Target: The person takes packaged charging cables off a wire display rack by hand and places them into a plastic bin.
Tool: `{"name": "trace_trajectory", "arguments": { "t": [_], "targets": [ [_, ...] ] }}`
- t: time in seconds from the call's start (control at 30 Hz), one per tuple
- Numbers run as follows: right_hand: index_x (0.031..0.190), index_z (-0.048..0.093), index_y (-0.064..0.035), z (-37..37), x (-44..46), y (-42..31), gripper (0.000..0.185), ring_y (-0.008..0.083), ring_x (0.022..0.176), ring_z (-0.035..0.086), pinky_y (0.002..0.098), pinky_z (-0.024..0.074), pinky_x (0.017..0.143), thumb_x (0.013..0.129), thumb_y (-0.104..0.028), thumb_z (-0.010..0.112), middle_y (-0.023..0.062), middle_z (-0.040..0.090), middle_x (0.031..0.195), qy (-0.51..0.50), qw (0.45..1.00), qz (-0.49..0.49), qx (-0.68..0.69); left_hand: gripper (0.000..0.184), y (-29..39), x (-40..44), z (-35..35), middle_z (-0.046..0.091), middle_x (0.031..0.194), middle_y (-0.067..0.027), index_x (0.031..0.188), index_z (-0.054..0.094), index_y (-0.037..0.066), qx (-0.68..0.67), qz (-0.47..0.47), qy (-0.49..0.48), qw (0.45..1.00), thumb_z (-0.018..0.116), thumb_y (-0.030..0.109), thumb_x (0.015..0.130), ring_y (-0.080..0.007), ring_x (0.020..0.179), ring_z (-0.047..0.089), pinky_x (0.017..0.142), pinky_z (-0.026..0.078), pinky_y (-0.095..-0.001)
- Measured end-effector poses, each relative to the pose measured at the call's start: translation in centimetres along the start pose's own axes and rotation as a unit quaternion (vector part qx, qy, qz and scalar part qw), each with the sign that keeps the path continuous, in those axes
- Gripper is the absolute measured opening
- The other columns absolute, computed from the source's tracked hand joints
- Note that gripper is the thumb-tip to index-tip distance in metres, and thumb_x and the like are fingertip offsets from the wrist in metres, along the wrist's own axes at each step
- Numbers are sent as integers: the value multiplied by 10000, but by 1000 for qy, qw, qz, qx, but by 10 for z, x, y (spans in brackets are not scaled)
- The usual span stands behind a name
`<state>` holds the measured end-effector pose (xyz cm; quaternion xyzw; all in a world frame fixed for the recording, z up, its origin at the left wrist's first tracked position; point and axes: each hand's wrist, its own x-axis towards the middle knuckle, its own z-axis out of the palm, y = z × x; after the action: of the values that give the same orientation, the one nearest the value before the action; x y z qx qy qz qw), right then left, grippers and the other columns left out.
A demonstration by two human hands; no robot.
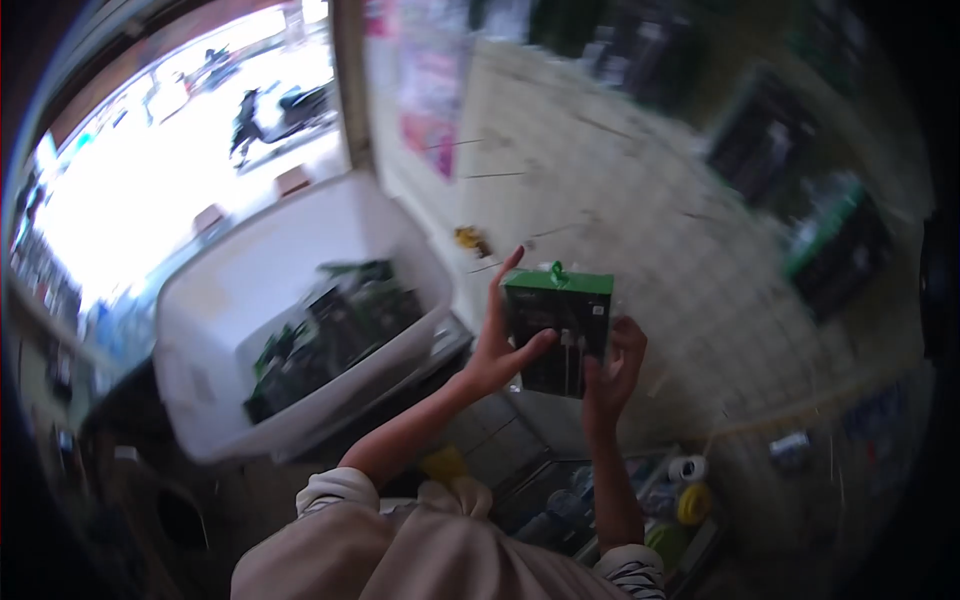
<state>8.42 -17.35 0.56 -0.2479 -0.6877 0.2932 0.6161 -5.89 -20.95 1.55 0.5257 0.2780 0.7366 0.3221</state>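
Observation:
A black box with a green top (pixel 560 320) and a small green hanging loop is held up between my two hands, in front of the display wall. My left hand (pixel 500 345) grips its left side, the thumb across the front and the index finger stretched up past the edge. On the lower right side, my right hand (pixel 615 375) closes on the box with bent fingers. A white cable-like picture shows on the box's front; the print is too blurred to read.
A large white plastic bin (pixel 190 400) holds several similar black and green packages (pixel 365 310). Pegboard with thin hooks (pixel 495 175) rises ahead, with more packages (pixel 840 245) hanging at upper right. Below is a glass case (pixel 560 500) with small items. A bright doorway (pixel 200 120) shows a scooter outside.

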Motion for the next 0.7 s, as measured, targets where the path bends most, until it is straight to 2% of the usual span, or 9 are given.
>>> {"name": "trace_trajectory", "arguments": {
  "t": [0.13,0.2,0.27,0.3,0.4,0.47,0.57,0.6,0.7],
  "targets": [
    [913,479,-58,79,-1,15,337,333,1172,298,441,285,922,707,-271,639,175,306,1253,-112,993,-28,-40,808,-4,-42,-77,239,1283,-119,1320,12,74,103,-3,141,985,584,41,750,-178,1135,337,937,305,-324],
    [896,483,-48,127,-4,19,306,275,1116,391,388,334,893,717,-237,642,171,410,1178,-133,990,-56,-7,809,4,-57,-110,271,1260,-108,1323,3,84,121,-6,199,972,567,-4,749,-179,1146,322,945,294,-325],
    [896,482,-40,171,-18,34,282,182,974,500,299,393,811,732,-205,642,136,531,1019,-249,953,143,95,839,6,-78,-148,328,1232,-145,1316,-22,88,136,-64,287,946,596,47,750,-211,1090,412,893,362,-334],
    [927,466,-35,194,-25,38,294,113,800,531,235,415,698,746,-190,638,82,570,849,-270,953,122,61,876,5,-87,-166,375,1184,-160,1311,-79,108,198,-71,318,924,585,17,747,-231,1044,457,865,389,-334],
    [968,443,-38,260,-49,45,341,110,744,509,246,410,646,748,-209,640,62,544,811,-332,930,148,63,916,8,-118,-207,370,1182,-177,1306,-125,128,195,-83,400,892,587,7,742,-236,1043,458,862,389,-339],
    [1048,414,-30,297,-77,64,413,135,697,502,261,411,621,755,-226,630,70,523,765,-368,911,167,83,964,3,-149,-243,346,1193,-205,1299,-161,134,212,-123,425,871,597,-10,721,-248,1067,436,875,375,-361],
    [1172,336,-15,339,-106,80,532,321,754,554,357,428,673,760,-222,601,187,540,807,-514,846,144,17,1027,-14,-186,-304,258,1217,-284,1284,-199,117,419,-195,406,788,626,8,683,-361,1077,409,891,356,-391],
    [1172,336,-15,348,-118,91,532,321,754,554,357,428,673,760,-222,601,187,540,807,-523,840,145,19,1027,-10,-189,-312,258,1217,-284,1284,-199,117,418,-199,415,783,626,8,683,-361,1077,409,891,356,-391],
    [1126,331,43,370,-135,85,517,398,900,514,442,435,721,737,-174,594,286,529,932,-658,733,108,-137,1087,0,-201,-339,250,1219,-335,1242,-260,41,461,-445,305,705,662,112,671,-426,1102,359,940,301,-394]
  ]
}}
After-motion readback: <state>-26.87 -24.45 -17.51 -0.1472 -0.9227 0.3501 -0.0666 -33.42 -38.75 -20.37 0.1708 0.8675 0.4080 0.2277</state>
